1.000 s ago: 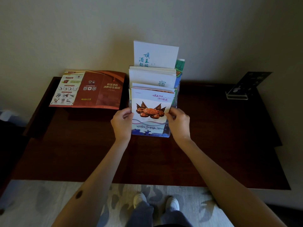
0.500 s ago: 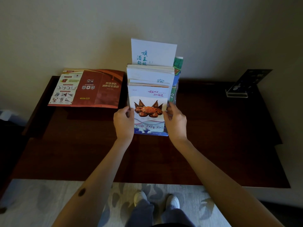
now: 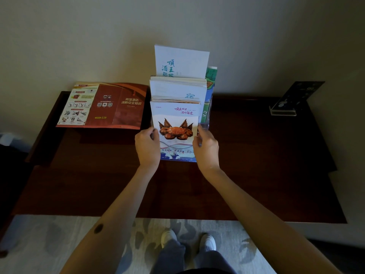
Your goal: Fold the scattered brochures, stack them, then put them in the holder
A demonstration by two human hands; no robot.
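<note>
The left hand (image 3: 147, 147) and right hand (image 3: 206, 149) each grip one side edge of a single crab brochure (image 3: 175, 123). It stands upright in the front tier of the clear holder (image 3: 206, 125) at frame centre. Behind it rise one thick stack (image 3: 177, 89) and one white brochure (image 3: 181, 60). One red brochure (image 3: 110, 105) lies unfolded at upper left on the table (image 3: 256, 165), and one sign stand (image 3: 284, 110) is at upper right.
</note>
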